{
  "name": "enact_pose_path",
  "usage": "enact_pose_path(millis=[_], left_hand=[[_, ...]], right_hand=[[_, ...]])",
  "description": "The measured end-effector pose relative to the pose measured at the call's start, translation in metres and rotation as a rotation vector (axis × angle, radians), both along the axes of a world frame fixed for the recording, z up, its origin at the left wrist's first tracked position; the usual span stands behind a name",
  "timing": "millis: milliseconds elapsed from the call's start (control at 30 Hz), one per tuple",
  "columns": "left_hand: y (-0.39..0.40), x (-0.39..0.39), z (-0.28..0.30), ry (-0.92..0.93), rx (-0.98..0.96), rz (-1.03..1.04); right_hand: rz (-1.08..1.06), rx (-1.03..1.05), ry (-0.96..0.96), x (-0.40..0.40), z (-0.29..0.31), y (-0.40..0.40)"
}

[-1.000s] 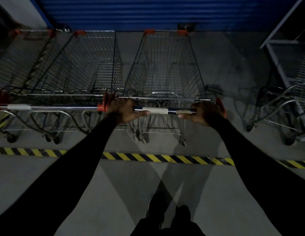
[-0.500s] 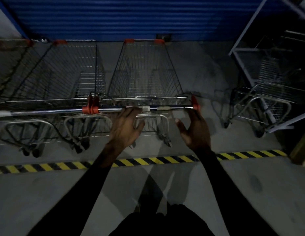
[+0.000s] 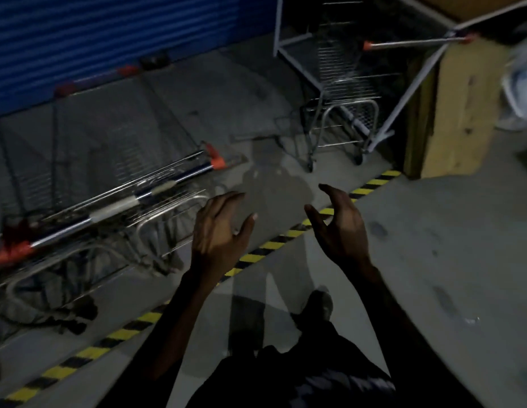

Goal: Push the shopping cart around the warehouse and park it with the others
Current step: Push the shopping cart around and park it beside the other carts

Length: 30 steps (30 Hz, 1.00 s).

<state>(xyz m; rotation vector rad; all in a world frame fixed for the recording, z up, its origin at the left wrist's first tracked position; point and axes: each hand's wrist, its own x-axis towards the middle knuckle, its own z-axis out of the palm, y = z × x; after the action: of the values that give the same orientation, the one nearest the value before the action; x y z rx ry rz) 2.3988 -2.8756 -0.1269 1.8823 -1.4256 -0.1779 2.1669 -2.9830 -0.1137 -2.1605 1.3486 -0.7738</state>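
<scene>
The wire shopping cart [image 3: 123, 160] with a chrome handle and orange end caps stands at the left, beside other carts, facing the blue shutter [image 3: 109, 39]. Its handle [image 3: 144, 192] runs diagonally, apart from both hands. My left hand [image 3: 218, 231] hovers open to the right of the handle, fingers spread, holding nothing. Further right, over the striped floor line, my right hand [image 3: 338, 228] is open too. The view is tilted and blurred.
A yellow-black floor stripe [image 3: 265, 245] crosses diagonally in front of the carts. Another cart [image 3: 344, 95] and a metal frame [image 3: 409, 92] stand at the back right beside a tan wooden box [image 3: 453, 113]. My feet [image 3: 315, 307] are on grey concrete floor.
Both hands have let go of the cart handle and pulled back from it. The view has swung to the right, so the parked carts now lie at the left.
</scene>
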Motion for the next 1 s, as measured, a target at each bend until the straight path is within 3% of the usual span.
enact_pose_path(millis=[300, 600, 1000], left_hand=[[-0.158, -0.116, 0.003, -0.079, 0.052, -0.235], [-0.292, -0.243, 0.013, -0.019, 0.048, -0.293], [-0.456, -0.268, 0.004, 0.049, 0.089, -0.320]], right_hand=[[-0.212, 0.053, -0.093, -0.134, 0.006, -0.100], [-0.325, 0.064, -0.043, -0.250, 0.014, -0.214], [-0.307, 0.091, 0.060, -0.278, 0.013, -0.384]])
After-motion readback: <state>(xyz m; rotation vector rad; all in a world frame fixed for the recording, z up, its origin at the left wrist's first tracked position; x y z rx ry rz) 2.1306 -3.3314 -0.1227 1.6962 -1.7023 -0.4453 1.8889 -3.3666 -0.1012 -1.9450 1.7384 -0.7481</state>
